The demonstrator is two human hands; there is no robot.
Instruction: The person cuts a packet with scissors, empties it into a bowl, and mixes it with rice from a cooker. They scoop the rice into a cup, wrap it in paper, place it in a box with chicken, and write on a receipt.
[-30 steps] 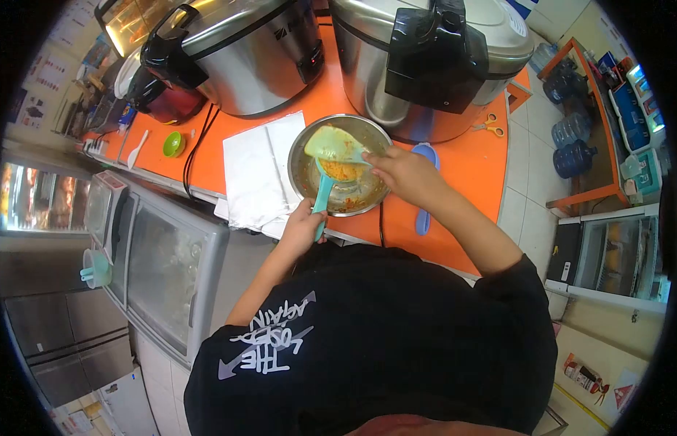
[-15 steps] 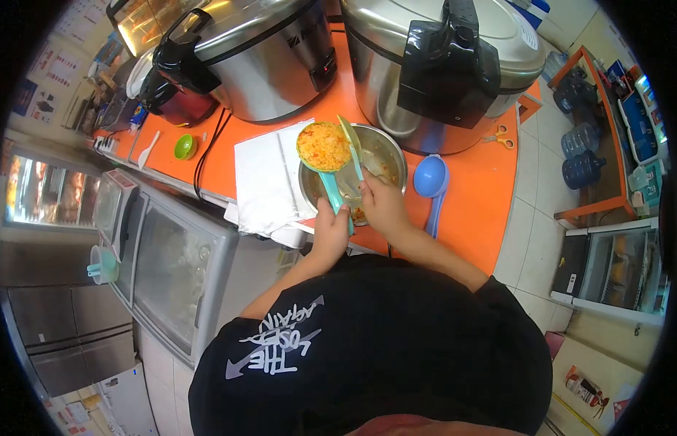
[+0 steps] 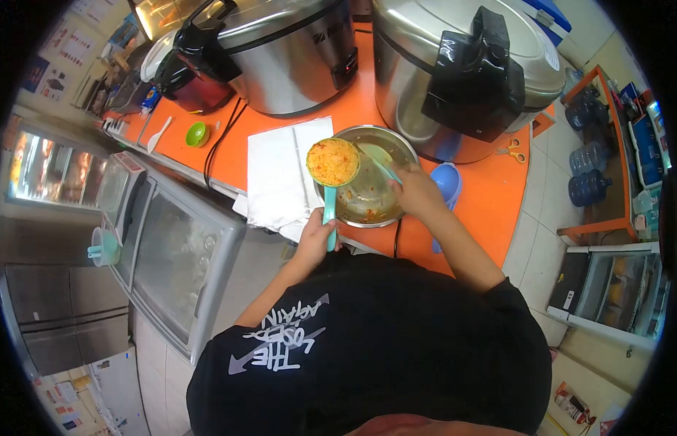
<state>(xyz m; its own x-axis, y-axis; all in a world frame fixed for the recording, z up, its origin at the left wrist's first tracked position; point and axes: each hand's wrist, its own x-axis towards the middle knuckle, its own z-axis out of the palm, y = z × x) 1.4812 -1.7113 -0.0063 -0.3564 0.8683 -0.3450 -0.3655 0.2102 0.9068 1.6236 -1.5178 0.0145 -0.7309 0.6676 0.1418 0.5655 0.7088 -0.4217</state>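
Note:
My left hand (image 3: 313, 236) is closed round the teal handle of a scoop (image 3: 330, 218), whose round cup is heaped with orange rice (image 3: 333, 161). The cup hangs over the left rim of a steel bowl (image 3: 407, 144). My right hand (image 3: 417, 190) grips a pale green rice paddle (image 3: 376, 152), its blade inside the bowl near the far wall. Bits of orange rice cling to the bowl's bottom. A blue ladle (image 3: 446, 182) lies just right of the bowl, partly hidden behind my right hand and forearm.
Two large steel rice cookers (image 3: 298, 73) stand behind the bowl on the orange table (image 3: 491, 218). White paper sheets (image 3: 277, 167) lie left of the bowl. A small green bowl (image 3: 197, 134), a white spoon (image 3: 159, 135) and scissors (image 3: 513, 151) are also on the table. A glass-topped freezer (image 3: 182, 254) stands left.
The paddle has moved from beside the rice-filled cup down into the bowl, to the right. My left hand still holds the scoop, now more upright in view. The whole view has shifted slightly.

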